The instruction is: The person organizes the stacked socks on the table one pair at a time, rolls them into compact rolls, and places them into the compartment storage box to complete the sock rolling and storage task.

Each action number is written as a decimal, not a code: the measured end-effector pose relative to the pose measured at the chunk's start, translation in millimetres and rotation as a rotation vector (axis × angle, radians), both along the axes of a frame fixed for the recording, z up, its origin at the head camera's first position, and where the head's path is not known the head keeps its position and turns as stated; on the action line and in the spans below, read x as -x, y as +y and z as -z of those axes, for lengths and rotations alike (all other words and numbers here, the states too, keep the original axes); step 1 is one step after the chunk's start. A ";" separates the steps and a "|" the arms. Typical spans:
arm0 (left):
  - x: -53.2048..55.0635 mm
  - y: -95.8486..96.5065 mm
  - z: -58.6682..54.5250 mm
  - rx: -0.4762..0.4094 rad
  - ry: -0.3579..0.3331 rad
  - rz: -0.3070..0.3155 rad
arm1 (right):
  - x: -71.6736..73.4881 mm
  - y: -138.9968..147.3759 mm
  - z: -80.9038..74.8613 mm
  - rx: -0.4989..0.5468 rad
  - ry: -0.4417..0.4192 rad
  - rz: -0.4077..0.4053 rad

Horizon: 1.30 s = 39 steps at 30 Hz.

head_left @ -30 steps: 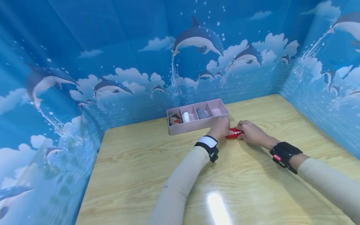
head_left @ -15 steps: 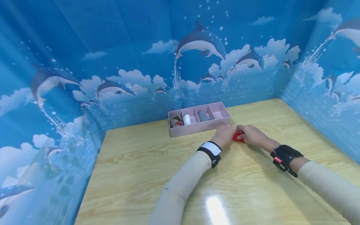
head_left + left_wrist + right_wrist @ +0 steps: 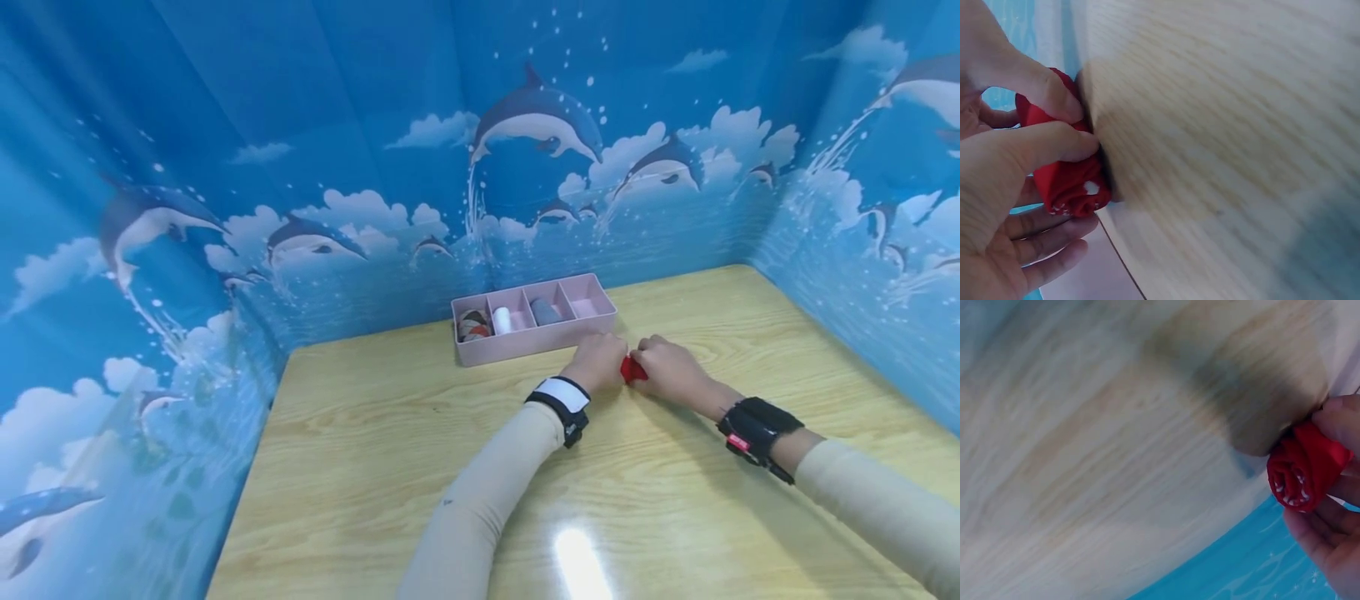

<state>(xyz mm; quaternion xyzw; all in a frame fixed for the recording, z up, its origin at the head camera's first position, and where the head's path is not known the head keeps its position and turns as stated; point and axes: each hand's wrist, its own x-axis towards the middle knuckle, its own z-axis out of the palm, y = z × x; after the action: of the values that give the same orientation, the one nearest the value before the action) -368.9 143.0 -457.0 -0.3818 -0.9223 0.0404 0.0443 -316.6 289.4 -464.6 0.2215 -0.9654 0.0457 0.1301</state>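
A small red cloth roll with white marks (image 3: 634, 369) lies on the wooden table, between both hands. My left hand (image 3: 597, 360) holds its left end. In the left wrist view, the thumb presses on the red cloth roll (image 3: 1063, 181) and the other fingers sit behind and under it. From the other side my right hand (image 3: 675, 375) pinches the same roll. The right wrist view shows the spiral end of the red cloth roll (image 3: 1304, 469), with the right fingers curled around its far part. Much of the roll is hidden by the hands in the head view.
Just behind the left hand stands a pink box with compartments (image 3: 536, 340). It holds a striped brown and orange roll (image 3: 473, 326), a white roll (image 3: 502, 320) and a grey roll (image 3: 545, 312). A blue dolphin-print curtain (image 3: 360, 225) borders the wooden table (image 3: 375, 467).
The red cloth was a longer strip with a white pattern showing; now it is a compact roll. My left hand has shifted right, closer to my right hand. The box's contents look the same.
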 end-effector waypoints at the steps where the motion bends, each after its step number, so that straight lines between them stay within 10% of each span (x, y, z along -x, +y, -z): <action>1: -0.3 -1.5 0.5 -0.002 0.005 0.000 | 0.2 -1.3 0.8 -0.001 0.000 0.002; 9: -4.6 -17.3 0.9 -0.083 -0.049 0.018 | 1.1 -6.3 4.3 0.037 -0.001 -0.007; 16: -1.5 -61.9 -18.8 -0.352 -0.304 -0.029 | 5.9 -8.2 -10.0 0.093 -0.083 0.019; 23: 22.6 -141.9 -53.8 -0.556 -0.166 -0.284 | 33.1 -9.4 -60.5 0.170 -0.126 0.142; 29: 43.8 -186.4 -49.6 -0.599 -0.029 -0.575 | 74.1 -21.7 -95.9 0.215 -0.152 0.244; 33: 49.6 -197.1 -39.1 -0.584 -0.042 -0.734 | 99.9 -35.5 -97.4 0.197 -0.167 0.272; 39: 50.0 -204.3 -31.5 -0.667 -0.028 -0.812 | 125.5 -53.8 -79.0 0.137 -0.230 0.301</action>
<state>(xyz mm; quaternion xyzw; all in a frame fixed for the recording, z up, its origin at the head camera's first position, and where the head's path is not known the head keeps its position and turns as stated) -418.9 -61.3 -425.5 0.0408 -0.9592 -0.2465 0.1321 -442.2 235.6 -385.7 0.0588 -0.9907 0.1163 0.0388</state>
